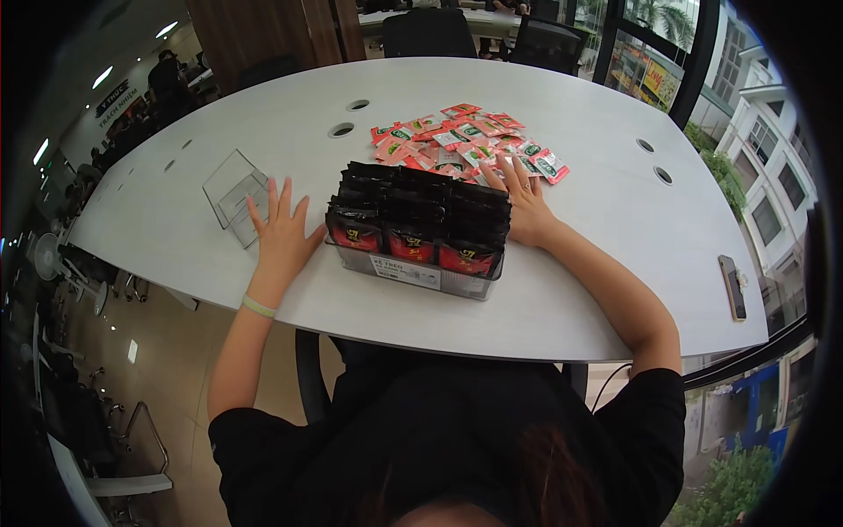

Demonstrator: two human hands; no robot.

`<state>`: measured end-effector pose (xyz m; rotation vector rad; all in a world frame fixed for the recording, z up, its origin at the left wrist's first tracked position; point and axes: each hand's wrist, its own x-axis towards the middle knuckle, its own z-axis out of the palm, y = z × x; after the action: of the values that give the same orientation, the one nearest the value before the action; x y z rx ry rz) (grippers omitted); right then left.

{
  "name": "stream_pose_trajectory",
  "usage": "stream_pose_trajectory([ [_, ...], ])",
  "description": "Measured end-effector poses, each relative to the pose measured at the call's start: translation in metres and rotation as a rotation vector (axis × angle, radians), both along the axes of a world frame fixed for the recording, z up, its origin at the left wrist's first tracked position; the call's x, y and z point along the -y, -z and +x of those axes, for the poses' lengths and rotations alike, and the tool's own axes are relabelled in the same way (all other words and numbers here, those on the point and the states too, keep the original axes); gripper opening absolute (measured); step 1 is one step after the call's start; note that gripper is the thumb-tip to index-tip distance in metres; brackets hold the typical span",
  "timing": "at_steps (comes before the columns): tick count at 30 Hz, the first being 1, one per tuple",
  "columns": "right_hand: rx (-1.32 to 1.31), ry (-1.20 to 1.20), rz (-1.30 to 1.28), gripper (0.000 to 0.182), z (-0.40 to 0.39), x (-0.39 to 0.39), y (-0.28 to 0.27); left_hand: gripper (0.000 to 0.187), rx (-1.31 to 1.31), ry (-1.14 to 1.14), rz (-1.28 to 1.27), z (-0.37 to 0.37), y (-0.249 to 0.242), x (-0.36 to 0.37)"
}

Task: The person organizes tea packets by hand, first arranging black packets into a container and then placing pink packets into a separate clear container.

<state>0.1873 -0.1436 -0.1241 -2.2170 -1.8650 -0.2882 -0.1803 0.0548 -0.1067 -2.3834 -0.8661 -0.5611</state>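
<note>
A clear plastic bin (351,258) packed with rows of black and red coffee sachets (409,248) stands in front of me on the table. My left hand (284,235) is beside the bin's left side, fingers spread, with nothing in it. Just beyond those fingers lies an empty clear plastic container (230,195), tilted in view. My right hand (525,207) is at the bin's far right corner, fingers stretched out toward a loose pile of red and white sachets (465,139). Its fingertips overlap the near edge of that pile.
The white oval table (615,281) has several round cable holes. A phone (731,288) lies near its right edge. Office chairs (428,35) stand beyond the far side, and a person (165,77) is in the left background. Windows line the right side.
</note>
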Motion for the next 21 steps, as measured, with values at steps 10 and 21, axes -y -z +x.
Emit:
stream_pose_trajectory([
  [10, -0.032, -0.037, 0.045, 0.086, 0.004, -0.003, 0.001, 0.072, 0.351, -0.551, -0.177, -0.025, -0.008, -0.034],
  [21, -0.087, -0.109, 0.107, 0.079, 0.007, -0.001, -0.001, 0.026, 0.593, -0.163, -0.171, -0.032, -0.011, -0.035],
])
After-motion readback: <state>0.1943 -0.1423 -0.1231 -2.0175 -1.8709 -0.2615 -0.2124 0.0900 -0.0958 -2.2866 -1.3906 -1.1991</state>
